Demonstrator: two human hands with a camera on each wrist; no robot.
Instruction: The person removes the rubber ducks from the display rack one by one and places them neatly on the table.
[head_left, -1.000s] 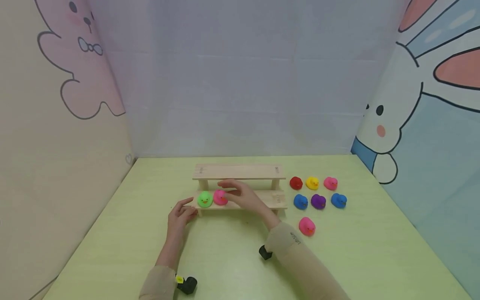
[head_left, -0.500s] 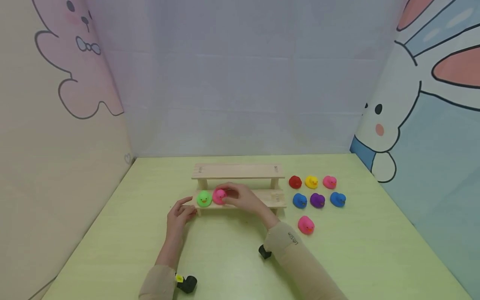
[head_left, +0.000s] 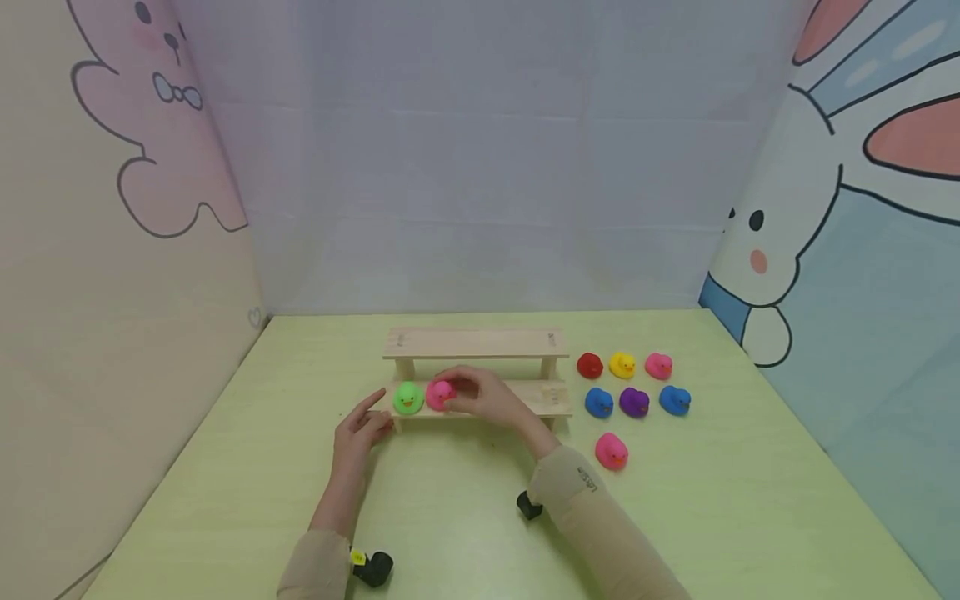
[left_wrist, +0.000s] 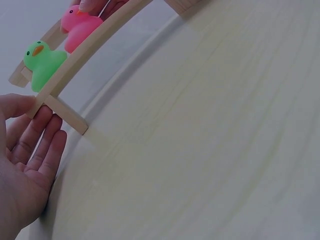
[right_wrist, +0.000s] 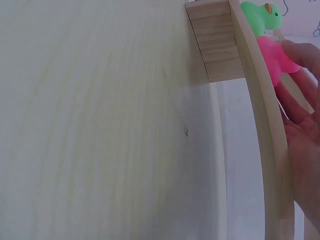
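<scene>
A two-step wooden rack (head_left: 480, 404) stands on the table, with a green rubber duck (head_left: 408, 398) at the left end of its lower step. Close beside it on the same step sits a pink rubber duck (head_left: 439, 396), which my right hand (head_left: 491, 402) pinches between thumb and fingers. In the right wrist view the thumb lies on the pink duck (right_wrist: 272, 57). My left hand (head_left: 358, 437) grips the left end of the lower step. The left wrist view has its thumb on the board's end and its fingers (left_wrist: 37, 132) underneath, by the rack's leg (left_wrist: 69, 116).
Right of the rack, loose ducks lie on the table: red (head_left: 589, 365), yellow (head_left: 622, 365), pink (head_left: 659, 366), blue (head_left: 599, 402), purple (head_left: 634, 402) and another blue. One more pink duck (head_left: 612, 451) lies nearer. The upper step (head_left: 476, 342) rises behind the lower one.
My right hand's raised fingers have come down around the pink duck, which has barely shifted. My left hand stays at the rack's left end.
</scene>
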